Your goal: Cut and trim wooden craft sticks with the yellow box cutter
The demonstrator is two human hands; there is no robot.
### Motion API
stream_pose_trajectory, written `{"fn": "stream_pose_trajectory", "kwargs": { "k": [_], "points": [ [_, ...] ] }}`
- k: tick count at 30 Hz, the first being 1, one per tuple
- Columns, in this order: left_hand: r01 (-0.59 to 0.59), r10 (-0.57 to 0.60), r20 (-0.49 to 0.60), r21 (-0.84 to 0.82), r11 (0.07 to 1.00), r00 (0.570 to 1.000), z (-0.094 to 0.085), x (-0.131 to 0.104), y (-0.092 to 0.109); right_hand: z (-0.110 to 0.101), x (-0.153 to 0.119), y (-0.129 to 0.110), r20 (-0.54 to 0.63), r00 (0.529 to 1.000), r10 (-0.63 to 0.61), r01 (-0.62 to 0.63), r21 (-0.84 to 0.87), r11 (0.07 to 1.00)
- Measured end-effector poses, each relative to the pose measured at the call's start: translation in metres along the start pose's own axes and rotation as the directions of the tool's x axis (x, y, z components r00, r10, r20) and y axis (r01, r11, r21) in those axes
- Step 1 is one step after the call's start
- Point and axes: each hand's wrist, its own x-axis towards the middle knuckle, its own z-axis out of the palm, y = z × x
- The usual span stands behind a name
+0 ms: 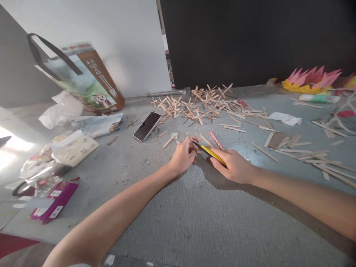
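Near the middle of the grey table (pixel 178 218), my right hand (pixel 235 165) is wrapped round a yellow and black pen-like tool (pixel 214 154). The tool's dark tip points up and left, reaching my left hand (pixel 183 154). The fingers of my left hand are curled in a pinch on a small wooden stick (pixel 190 138), partly hidden by the fingers. A red patterned stick (pixel 216 139) lies just beyond my right hand. Behind both hands spreads a pile of wooden sticks (pixel 178 107), many joined in crosses.
A phone (pixel 147 126) lies left of the pile. Farther left are a paper bag (pixel 97 81), plastic wrappers (pixel 75 148) and a purple packet (pixel 55 201). Loose sticks (pixel 308 154), white tissue (pixel 285 118), a glue tube (pixel 319 98) and a pink-yellow paper crown (pixel 311 81) are at right.
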Motion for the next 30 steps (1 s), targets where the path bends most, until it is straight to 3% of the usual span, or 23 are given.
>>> {"fn": "stream_pose_trajectory", "kwargs": {
  "k": [18,30],
  "points": [
    [-0.005,0.006,-0.043,0.021,1.0,0.999,-0.0016,0.0042,-0.0097,-0.0002,0.002,-0.0013,-0.005,1.0,-0.021,0.021,-0.031,0.999],
    [0.029,-0.027,-0.058,0.037,0.999,0.998,-0.0019,0.0034,-0.004,-0.0011,0.0039,-0.0021,0.004,1.0,0.004,-0.004,-0.051,0.999]
  ]
}}
